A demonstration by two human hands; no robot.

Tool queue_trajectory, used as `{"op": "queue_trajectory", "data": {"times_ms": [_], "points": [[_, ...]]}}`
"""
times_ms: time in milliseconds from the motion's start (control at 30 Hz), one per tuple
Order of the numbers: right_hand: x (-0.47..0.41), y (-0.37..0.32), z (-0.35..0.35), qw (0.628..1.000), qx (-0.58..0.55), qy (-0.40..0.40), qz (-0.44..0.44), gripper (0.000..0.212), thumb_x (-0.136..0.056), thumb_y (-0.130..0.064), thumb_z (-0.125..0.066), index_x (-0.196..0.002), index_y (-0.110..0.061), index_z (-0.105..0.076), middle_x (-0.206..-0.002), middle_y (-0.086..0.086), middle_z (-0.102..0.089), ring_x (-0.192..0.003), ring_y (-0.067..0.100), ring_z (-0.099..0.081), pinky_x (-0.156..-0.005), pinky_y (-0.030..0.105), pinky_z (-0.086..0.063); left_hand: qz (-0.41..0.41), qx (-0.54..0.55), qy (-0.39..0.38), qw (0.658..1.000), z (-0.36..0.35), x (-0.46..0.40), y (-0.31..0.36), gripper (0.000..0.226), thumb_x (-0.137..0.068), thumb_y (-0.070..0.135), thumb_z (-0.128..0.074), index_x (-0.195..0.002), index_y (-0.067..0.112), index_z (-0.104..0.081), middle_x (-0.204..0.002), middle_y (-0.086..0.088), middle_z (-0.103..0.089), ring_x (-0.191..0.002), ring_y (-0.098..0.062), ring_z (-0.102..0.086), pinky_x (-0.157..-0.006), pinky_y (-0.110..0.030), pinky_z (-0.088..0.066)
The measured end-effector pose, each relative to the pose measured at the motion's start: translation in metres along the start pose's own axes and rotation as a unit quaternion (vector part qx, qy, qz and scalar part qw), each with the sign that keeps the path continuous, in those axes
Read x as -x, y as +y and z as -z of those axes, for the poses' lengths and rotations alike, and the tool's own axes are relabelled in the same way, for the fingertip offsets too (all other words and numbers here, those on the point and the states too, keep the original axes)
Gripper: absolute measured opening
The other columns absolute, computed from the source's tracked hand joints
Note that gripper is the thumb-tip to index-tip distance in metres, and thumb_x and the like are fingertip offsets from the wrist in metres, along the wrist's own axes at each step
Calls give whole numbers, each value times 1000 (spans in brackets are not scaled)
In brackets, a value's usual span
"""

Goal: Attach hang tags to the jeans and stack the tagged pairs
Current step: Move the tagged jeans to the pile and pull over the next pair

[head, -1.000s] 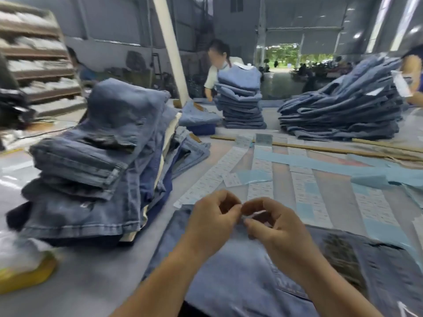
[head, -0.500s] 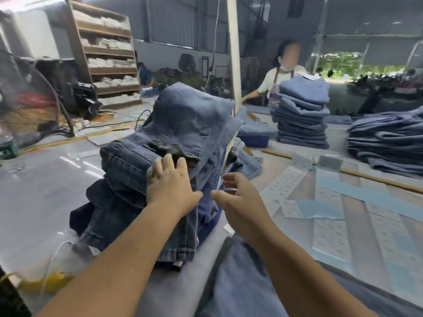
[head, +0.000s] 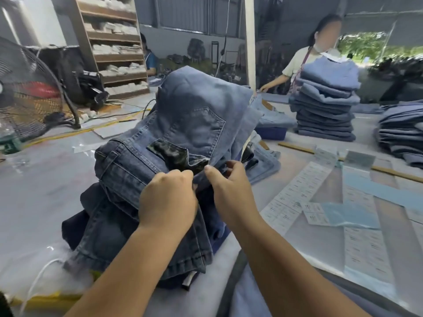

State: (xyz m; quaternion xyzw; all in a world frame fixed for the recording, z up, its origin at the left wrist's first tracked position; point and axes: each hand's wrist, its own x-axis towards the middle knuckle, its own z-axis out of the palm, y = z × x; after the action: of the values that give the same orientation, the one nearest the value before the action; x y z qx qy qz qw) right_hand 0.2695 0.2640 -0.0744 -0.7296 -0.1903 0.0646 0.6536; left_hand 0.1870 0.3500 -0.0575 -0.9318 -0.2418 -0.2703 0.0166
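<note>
Both the left hand (head: 168,202) and right hand (head: 229,188) pinch the top jeans (head: 194,124) at its waistband edge. The jeans' long axis runs from 7 toward 1 o'clock, waistband nearest the person.

Both forearms bare, reaching forward and up from bottom of view, converging toward centre. Left hand (head: 168,203): back facing camera, fingers curled under, knuckles up, gripping denim at the fingertips. Right hand (head: 229,187): just beside it, nearly touching, thumb (head: 211,172) extended toward left hand, fingers curled in a pinch on fabric. Wrists roughly level.
</note>
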Motion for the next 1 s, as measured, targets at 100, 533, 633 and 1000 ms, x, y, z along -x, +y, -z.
{"op": "queue_trajectory", "data": {"times_ms": [100,533,633,1000], "points": [[1,-2,-1,1000,-19,3,-4,41,-89,-50,-62,-119,-29,-43,-107,-19,-56,-103,5,-57,-86,26,-45,5,65,49,997,7,7,0,21,-97,23,-53,-76,22,-49,-73,2,-51,-72,-25,-45,-56,-33,-28],[9,-26,0,999,43,-3,24,40,-84,-60,-55,-95,-23,-65,-87,-12,-69,-82,5,-62,-69,29,-46,-85,115,66,988,28,38,8,30,-75,1,-74,-62,15,-50,-58,3,-47,-59,-23,-48,-45,-30,-33],[9,-27,5,998,32,13,43,26,-82,-29,-59,-64,-15,-46,-56,-11,-50,-52,9,-43,-52,27,-34,-115,131,71,982,34,44,11,21,-81,14,-70,-66,18,-56,-62,6,-47,-62,-20,-49,-48,-29,-34],[43,-16,35,998,-28,47,19,18,-77,-15,-55,-62,-14,-46,-58,-2,-44,-57,14,-44,-50,29,-36,95,191,57,975,51,-2,-53,53,-75,65,-61,-115,29,-65,-121,2,-64,-111,-27,-55,-86,-38,-44]]}}
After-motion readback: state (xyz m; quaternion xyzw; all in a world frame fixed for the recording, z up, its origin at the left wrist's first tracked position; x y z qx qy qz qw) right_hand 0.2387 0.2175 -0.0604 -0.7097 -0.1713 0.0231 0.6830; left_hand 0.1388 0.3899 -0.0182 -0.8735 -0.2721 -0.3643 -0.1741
